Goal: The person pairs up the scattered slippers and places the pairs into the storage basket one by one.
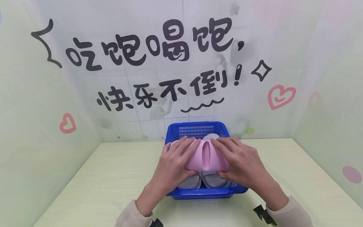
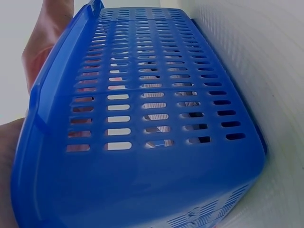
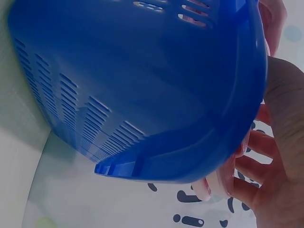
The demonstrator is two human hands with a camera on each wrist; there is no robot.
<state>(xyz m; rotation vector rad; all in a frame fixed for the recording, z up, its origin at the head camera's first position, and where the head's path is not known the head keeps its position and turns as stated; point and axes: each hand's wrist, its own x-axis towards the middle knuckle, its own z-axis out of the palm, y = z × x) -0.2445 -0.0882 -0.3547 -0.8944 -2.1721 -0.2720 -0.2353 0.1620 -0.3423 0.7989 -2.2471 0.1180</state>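
Note:
Both hands hold a pair of pink ribbed slippers (image 1: 216,157) over a blue plastic basket (image 1: 210,191) in the head view. My left hand (image 1: 173,162) grips the left side, fingers over the top and thumb below. On the other side, my right hand (image 1: 245,160) holds it the same way. Below the pink pair, pale grey slippers (image 1: 214,180) lie in the basket, partly hidden. The basket's slotted wall (image 2: 142,175) fills much of the left wrist view. In the right wrist view, my right hand (image 3: 280,166) is beyond the basket's rim (image 3: 259,71).
The basket stands on a pale wooden table (image 1: 113,176), close to the back wall (image 1: 241,101) with its black lettering. Side walls rise at left and right. A pale rounded thing (image 1: 211,136) shows behind the pink slippers.

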